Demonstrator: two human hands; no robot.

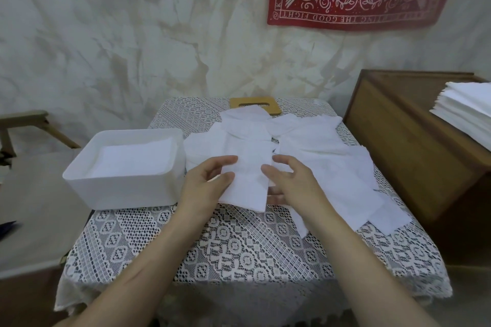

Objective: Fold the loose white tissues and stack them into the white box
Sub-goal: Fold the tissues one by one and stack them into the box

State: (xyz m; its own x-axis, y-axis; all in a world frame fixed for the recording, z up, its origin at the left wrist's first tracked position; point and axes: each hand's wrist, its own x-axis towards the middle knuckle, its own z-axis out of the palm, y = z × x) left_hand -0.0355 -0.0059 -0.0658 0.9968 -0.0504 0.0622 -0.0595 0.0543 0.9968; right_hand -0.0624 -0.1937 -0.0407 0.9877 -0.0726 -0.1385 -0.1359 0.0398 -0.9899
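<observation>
A white tissue [247,186] is lifted just above the lace tablecloth, held between both hands. My left hand [207,183] pinches its left edge, thumb on top. My right hand [289,180] holds its right edge, thumb on top and some fingers underneath. Behind and to the right lies a spread of loose white tissues [313,148], overlapping one another. The white box [119,192] stands at the table's left edge, beside my left hand. Flat folded tissues [132,156] lie inside it, below the rim.
A small table with a lace cloth [239,247] carries everything. A wooden lid with a slot [239,103] lies at the back, partly under tissues. A wooden cabinet [398,141] stands close on the right with a stack of white sheets [467,111] on it. A chair [32,125] is at the left.
</observation>
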